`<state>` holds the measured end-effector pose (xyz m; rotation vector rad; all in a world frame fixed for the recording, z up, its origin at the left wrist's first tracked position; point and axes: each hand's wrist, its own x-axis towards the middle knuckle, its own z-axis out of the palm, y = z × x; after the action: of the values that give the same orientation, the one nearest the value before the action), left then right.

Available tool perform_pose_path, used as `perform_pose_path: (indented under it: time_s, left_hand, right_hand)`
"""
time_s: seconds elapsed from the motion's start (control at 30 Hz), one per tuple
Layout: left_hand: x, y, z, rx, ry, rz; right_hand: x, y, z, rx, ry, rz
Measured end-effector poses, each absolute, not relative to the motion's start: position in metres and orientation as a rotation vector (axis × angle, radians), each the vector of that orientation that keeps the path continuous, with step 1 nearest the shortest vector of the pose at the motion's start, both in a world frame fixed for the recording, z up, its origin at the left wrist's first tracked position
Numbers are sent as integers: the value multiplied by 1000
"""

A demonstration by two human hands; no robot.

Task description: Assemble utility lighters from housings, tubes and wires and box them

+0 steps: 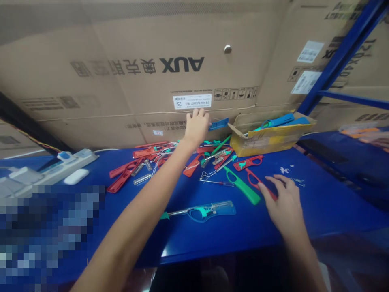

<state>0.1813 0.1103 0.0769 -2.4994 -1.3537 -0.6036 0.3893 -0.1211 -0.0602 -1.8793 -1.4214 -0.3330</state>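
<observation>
My left hand is raised at the back, fingers closed, with a blue lighter casing piece sticking out at its thumb side. Below it lies a pile of red lighter casing halves, metal tubes and white wires. At the right, my right hand has its thumb and fingers around the end of a red lighter casing half. Beside that lies a green lighter casing half. Nearest the front edge, a blue lighter assembly shows its inner parts; my left forearm hides its tip.
A yellow-taped open carton holds blue lighter casings. A small screwdriver lies mid-table. To the left are a power strip and white earbud case. Large cardboard stands behind; a blue frame post rises right.
</observation>
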Motion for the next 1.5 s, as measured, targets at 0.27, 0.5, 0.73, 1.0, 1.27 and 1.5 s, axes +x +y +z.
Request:
perform_pose_path:
  time_s: [0.27, 0.5, 0.73, 1.0, 1.27, 1.5]
  left_hand:
    - [84, 24, 104, -2572, -1512, -1114]
    - [57, -36, 56, -2643, -1464, -1398]
    - [57, -81, 28, -2712, -1279, -1315]
    - [62, -110, -4, -2703, -1081, -1230]
    - [48, -116, -20, -2671, -1341, -1330]
    - [35, -109, -34, -2806, -1314, -1105]
  right_hand:
    - [383, -125, -47, -1728, -1327, -442]
    - [349, -126, -30, -1502, -1562, -250]
    - [298, -133, 1, -1305, -1853, 128]
    - [300, -128, -20, -1337, -2058, 155]
    - [331, -142, -37, -1427, -2043, 57]
    - [329, -134, -40, -1386, -2128, -5]
